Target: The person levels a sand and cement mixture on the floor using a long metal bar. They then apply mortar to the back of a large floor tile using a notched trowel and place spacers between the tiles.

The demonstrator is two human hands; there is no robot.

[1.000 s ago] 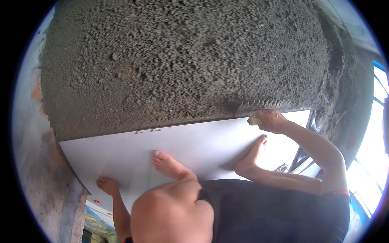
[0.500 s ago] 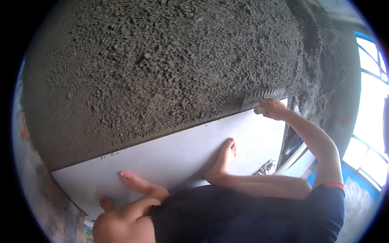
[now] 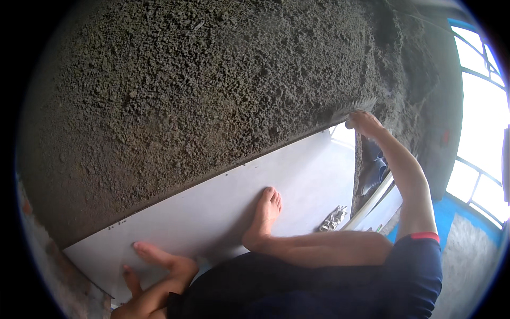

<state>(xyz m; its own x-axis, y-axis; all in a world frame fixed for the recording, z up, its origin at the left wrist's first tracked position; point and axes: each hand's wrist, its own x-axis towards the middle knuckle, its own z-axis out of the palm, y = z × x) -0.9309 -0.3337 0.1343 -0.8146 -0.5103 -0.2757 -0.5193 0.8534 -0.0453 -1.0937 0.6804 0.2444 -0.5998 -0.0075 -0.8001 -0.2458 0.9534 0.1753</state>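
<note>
Head view: right hand [image 3: 364, 123] grips the far right corner of the big white tile [image 3: 223, 207] lying against the rough mortar bed [image 3: 202, 90]. Left hand's out of view, can't tell.

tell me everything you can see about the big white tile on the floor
The white tile is a large, smooth, glossy-looking slab lying flat beside a bed of rough grey mortar, its far edge against that mortar. Small dark specks dot this edge. The right hand grips its far right corner. Two bare feet rest on its surface, and the left hand is at its near left edge.
</note>
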